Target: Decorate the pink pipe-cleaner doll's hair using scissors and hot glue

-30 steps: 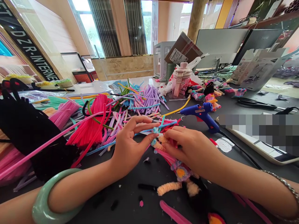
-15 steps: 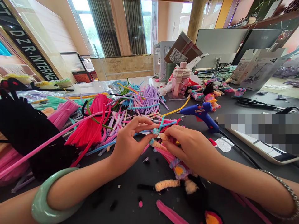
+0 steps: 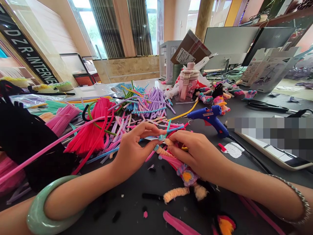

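Observation:
A pipe-cleaner doll lies on the dark table with its black-haired head towards me and its peach legs pointing away. My left hand is closed, thumb and fingertips pinching the small light-blue foot at the end of one leg. My right hand is closed too, its fingers gripping the peach leg just beside that foot. The other leg, with a blue band, hangs below the pinch. One peach arm stretches left across the table. The right fingers partly hide the doll's body.
A blue glue gun lies beyond my right hand, its cord running right. Bundles of red and purple pipe cleaners spread at left and centre. A pink bottle, black scissors and finished dolls sit farther back.
The view has shifted slightly. Both hands keep the same pinch at the doll's foot and leg, with barely any movement of the fingers.

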Demonstrator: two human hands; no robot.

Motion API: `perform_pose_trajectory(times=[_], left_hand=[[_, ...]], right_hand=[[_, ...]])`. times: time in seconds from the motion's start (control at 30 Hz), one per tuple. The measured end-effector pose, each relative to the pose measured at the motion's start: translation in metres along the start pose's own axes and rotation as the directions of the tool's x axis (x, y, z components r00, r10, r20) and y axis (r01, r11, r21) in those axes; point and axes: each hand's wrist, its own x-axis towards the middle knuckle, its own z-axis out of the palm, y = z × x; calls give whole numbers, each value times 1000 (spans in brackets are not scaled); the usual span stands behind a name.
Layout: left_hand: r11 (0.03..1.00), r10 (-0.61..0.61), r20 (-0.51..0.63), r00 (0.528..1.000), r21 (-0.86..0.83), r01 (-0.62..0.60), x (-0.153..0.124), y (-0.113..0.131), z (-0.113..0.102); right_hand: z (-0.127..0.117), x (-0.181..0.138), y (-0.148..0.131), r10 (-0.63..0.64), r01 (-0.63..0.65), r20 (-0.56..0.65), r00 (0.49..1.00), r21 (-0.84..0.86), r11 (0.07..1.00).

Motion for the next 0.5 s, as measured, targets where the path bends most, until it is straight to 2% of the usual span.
perform_pose_trajectory(times=[0.5], left_hand=[[1000,11,56,998,24,-12,0,-3,-2]], right_hand=[[0,1,1,-11,11,-5,1000,68,998]])
